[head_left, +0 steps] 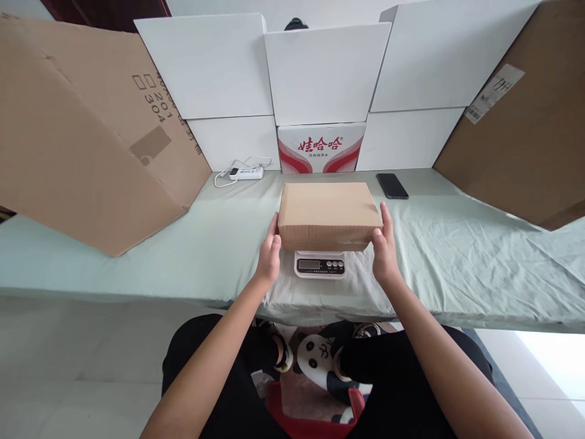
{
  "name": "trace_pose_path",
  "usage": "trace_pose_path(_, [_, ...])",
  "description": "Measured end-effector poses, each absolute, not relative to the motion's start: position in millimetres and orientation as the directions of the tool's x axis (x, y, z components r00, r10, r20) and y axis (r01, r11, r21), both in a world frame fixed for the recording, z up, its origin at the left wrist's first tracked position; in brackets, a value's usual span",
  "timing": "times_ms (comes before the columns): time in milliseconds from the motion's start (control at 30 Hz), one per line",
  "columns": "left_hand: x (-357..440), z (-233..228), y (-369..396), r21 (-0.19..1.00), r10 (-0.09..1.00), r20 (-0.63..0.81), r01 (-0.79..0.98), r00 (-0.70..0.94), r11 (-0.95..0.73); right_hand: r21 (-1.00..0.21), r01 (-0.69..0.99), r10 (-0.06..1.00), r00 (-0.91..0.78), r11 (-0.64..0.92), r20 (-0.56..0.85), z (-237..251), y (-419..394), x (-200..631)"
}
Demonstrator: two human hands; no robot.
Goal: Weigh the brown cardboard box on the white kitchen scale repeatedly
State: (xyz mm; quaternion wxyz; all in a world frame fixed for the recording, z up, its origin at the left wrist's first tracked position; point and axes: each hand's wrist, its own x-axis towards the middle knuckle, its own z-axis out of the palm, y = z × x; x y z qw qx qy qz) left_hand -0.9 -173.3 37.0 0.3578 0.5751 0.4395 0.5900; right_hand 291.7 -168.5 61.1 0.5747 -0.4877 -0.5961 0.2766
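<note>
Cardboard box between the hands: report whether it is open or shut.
Shut, as far as shows: the cardboard box has a flat top, no raised flap; underside hidden.

Pale green cloth-covered table (pixel 214 244) is stretching left to right. I'm seeing a digital scale (pixel 320 266) sitting near the front edge; black smartphone (pixel 392 186) lying farther back, rightward; white device with cable (pixel 249 174) resting back left; Wahaha water carton (pixel 320 148) standing between lower white boxes (pixel 231 140); cardboard cartons (pixel 73 128) flanking.

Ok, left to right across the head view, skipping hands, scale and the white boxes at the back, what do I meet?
Large left carton → white corded device → small brown carton → black phone → large right carton.
</note>
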Motion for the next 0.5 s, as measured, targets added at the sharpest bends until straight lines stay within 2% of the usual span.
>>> trace_pose_path(500, [-1.0, 29.5, -172.0, 0.92, 0.918, 0.388, 0.089, -0.085, -0.381, -0.902, 0.252, 0.913, 0.126, 0.35, 0.389, 57.6, -168.9, 292.8])
